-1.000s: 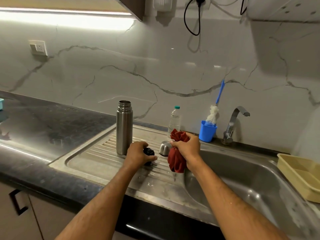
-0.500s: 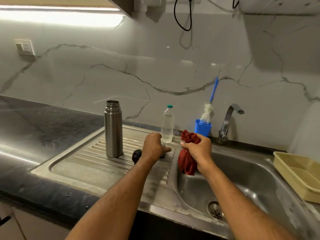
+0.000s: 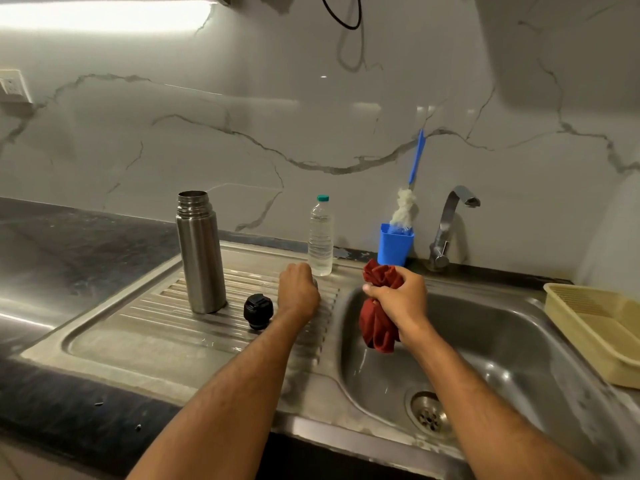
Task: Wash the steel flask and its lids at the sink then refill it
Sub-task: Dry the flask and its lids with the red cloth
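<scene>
Left of the left hand (image 3: 298, 293) stand the open flask (image 3: 200, 252) and black lid (image 3: 258, 311), its curled fingers apparently covering the steel cap while the right hand (image 3: 401, 301) grips a red cloth (image 3: 377, 323), so wiping the cap likely comes next.

water bottle (image 3: 321, 237), blue cup (image 3: 394, 244), beige tray (image 3: 595, 327)

The left hand (image 3: 298, 292) lies knuckles-up on the drainboard (image 3: 145, 337); its fingers are hidden from the camera, and whatever sits beneath them cannot be identified; only a sliver of metal shows at its right edge. The yellow tray (image 3: 595, 327) is cut off by the right frame edge; the wall socket (image 3: 12, 85) by the left edge; the black cable (image 3: 341, 20) by the top edge.
</scene>
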